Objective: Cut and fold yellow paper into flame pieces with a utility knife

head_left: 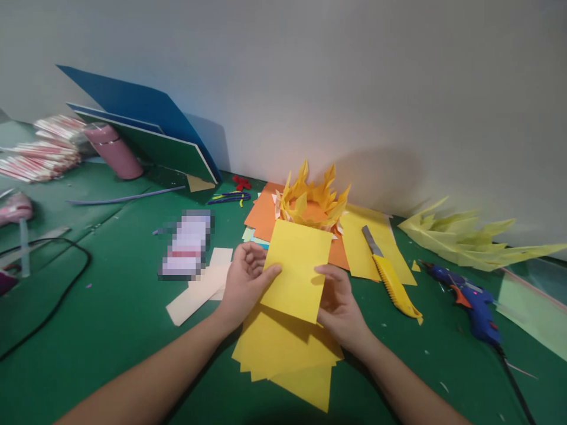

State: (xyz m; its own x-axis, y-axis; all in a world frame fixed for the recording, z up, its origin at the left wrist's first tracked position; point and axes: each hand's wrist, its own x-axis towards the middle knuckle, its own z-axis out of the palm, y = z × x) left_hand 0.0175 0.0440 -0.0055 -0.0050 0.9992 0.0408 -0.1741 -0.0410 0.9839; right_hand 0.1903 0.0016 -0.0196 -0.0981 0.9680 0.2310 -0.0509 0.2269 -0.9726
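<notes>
Both of my hands hold one yellow paper sheet [297,268] lifted above a stack of yellow sheets [287,354] on the green table [110,307]. My left hand [243,277] pinches the sheet's left edge, thumb on top. My right hand [339,304] grips its right edge, thumb on top too. Just beyond the sheet stands a folded yellow and orange paper crown [312,203] on orange paper [263,215].
A yellow utility knife [390,277] lies to the right on yellow paper. A blue glue gun [469,301] and pale yellow folded paper [469,239] are at far right. Cream paper strips [199,292], a black cable [57,301], a pink bottle [115,150] and blue boards [150,118] sit left.
</notes>
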